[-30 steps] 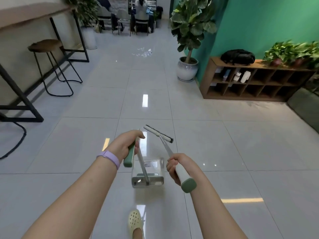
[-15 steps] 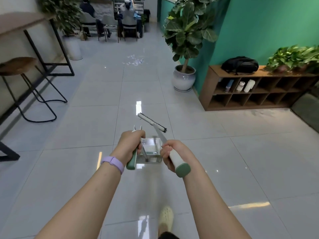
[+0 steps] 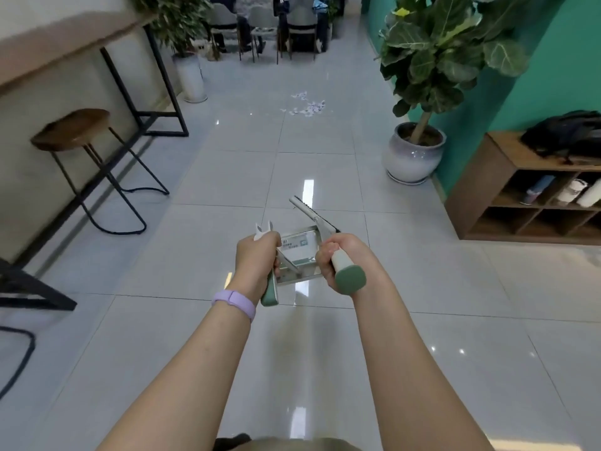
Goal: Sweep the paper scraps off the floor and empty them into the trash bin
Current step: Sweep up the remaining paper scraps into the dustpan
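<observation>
Both hands were full: the left hand (image 3: pixel 257 255) was wrapped tight around the dustpan (image 3: pixel 297 255) handle, the right hand (image 3: pixel 338 255) gripped the broom (image 3: pixel 313 213) handle, bristle head angled up over the pan. The paper scraps (image 3: pixel 307 104) sat way down the tiled floor (image 3: pixel 227 177), between the potted plant (image 3: pixel 413 151) and the stool (image 3: pixel 73 130).

Office lounge: tiled floor (image 3: pixel 227 177), bar stool (image 3: pixel 73 131), cubby shelf (image 3: pixel 533 203), potted plants (image 3: pixel 432 60).
</observation>
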`<action>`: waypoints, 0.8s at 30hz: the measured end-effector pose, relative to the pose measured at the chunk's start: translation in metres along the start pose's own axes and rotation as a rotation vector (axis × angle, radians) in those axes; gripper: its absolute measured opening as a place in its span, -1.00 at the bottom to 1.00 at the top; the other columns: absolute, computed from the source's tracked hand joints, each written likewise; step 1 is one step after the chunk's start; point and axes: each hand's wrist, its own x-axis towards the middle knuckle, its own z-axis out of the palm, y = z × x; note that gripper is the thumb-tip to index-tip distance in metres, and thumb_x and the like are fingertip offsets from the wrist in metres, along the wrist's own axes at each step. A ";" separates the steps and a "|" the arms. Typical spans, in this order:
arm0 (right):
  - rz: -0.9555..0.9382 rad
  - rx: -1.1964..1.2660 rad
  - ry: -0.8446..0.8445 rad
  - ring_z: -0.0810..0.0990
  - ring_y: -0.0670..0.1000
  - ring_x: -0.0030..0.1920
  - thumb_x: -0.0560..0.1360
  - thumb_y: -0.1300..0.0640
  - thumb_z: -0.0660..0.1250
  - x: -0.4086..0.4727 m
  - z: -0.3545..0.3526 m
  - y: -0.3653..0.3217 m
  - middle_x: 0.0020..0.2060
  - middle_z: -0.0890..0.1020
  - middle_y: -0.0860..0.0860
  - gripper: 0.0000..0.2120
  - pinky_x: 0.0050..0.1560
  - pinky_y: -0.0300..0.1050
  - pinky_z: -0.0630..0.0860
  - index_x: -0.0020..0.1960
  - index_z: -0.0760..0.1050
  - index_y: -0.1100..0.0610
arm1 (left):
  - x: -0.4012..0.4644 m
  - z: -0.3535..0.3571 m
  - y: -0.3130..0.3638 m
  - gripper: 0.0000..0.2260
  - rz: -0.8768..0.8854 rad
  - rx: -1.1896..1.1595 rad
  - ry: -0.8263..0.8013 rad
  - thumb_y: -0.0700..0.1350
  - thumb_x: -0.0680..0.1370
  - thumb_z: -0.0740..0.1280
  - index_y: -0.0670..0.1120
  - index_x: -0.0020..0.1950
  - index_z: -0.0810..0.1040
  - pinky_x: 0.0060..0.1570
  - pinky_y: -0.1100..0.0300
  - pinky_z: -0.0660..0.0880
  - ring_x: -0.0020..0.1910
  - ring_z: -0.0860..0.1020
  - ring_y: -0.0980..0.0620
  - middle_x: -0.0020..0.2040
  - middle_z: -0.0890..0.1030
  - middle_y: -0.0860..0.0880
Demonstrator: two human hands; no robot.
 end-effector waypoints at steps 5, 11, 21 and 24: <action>0.064 -0.016 0.002 0.31 -0.13 -0.65 0.57 0.29 0.15 0.095 0.066 -0.053 -0.49 0.29 -0.06 -0.87 -0.62 -0.38 0.33 -0.14 0.30 0.14 | 0.108 0.000 0.050 -0.91 0.011 -0.072 0.015 -0.28 0.43 0.26 -0.11 -0.20 0.38 -0.50 0.26 0.27 -0.49 0.28 -0.01 -0.41 0.33 -0.05; 0.047 -0.055 0.040 0.35 -0.12 -0.63 0.54 0.28 0.20 0.232 0.165 -0.105 -0.41 0.33 -0.07 -0.87 -0.63 -0.35 0.35 -0.16 0.31 0.13 | 0.272 -0.006 0.108 -0.89 0.054 0.012 -0.027 -0.28 0.40 0.26 -0.12 -0.27 0.38 -0.45 0.22 0.27 -0.50 0.29 -0.03 -0.46 0.36 -0.06; -0.041 0.040 0.073 0.32 -0.12 -0.64 0.52 0.36 0.18 0.385 0.312 -0.213 -0.50 0.31 -0.04 -0.87 -0.60 -0.38 0.37 -0.13 0.34 0.16 | 0.501 0.017 0.212 -0.92 0.118 0.105 -0.090 -0.20 0.32 0.27 -0.12 -0.21 0.41 -0.45 0.12 0.33 -0.46 0.32 -0.06 -0.41 0.39 -0.07; -0.033 0.079 0.087 0.32 -0.12 -0.65 0.53 0.34 0.18 0.440 0.339 -0.255 -0.53 0.31 -0.03 -0.90 -0.61 -0.39 0.36 -0.08 0.36 0.16 | 0.561 0.041 0.233 -0.96 0.128 0.129 -0.086 -0.20 0.36 0.25 -0.12 -0.22 0.47 -0.48 0.15 0.35 -0.47 0.35 -0.06 -0.41 0.44 -0.07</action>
